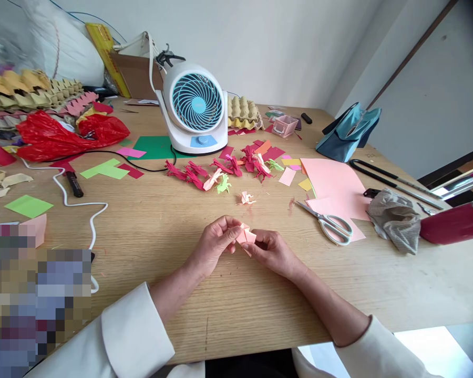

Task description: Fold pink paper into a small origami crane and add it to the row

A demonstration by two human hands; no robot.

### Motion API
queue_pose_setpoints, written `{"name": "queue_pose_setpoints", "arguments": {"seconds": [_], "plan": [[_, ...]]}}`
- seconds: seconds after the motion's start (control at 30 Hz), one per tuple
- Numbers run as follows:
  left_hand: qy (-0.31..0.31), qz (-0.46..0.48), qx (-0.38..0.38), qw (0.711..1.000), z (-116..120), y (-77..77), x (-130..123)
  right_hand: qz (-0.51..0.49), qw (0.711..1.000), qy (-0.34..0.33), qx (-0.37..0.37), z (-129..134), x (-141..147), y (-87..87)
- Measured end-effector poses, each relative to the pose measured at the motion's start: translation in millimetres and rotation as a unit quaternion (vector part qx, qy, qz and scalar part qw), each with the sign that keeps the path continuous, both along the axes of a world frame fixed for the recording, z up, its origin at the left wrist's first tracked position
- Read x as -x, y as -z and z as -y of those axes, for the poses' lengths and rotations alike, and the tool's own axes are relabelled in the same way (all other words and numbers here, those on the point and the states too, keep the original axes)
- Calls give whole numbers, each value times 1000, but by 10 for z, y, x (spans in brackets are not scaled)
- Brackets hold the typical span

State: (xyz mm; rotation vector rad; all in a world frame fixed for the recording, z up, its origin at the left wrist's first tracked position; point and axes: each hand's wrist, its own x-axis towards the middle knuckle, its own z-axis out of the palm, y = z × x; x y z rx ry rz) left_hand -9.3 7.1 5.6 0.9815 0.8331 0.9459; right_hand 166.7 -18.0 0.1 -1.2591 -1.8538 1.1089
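Note:
Between my two hands is a small folded piece of pink paper (pixel 246 235), held above the wooden table. My left hand (pixel 219 237) pinches its left side between thumb and fingers. On the right, my right hand (pixel 274 251) grips its lower right edge, the thumb pressed against the front. Just beyond lies a small pale pink origami figure (pixel 245 198). Farther back is a row of several folded paper figures, red ones (pixel 195 176), pink ones and a green one (pixel 223 184).
White-handled scissors (pixel 335 228) lie on the right beside pink paper sheets (pixel 335 184). A white fan (pixel 197 105) stands at the back. A white cable (pixel 65 189), black marker (pixel 74 185) and green paper (pixel 29 206) are on the left. A crumpled grey cloth (pixel 394 218) sits far right.

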Motion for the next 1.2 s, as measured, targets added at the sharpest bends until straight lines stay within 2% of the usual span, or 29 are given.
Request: {"name": "queue_pose_setpoints", "arguments": {"seconds": [0.2,0.5,0.83,1.2], "plan": [[2,-69,-37,997,18,-5,-23,-1,1000,-15,-18,11,31,-10],[-2,-46,-23,999,35,-69,-30,-2,1000,-26,3,20,20,-20],[19,-94,-26,995,21,-31,-20,-23,999,-41,17,7,1,-47],[-52,-83,-54,994,10,-28,-29,2,999,-43,14,44,40,-63]]}}
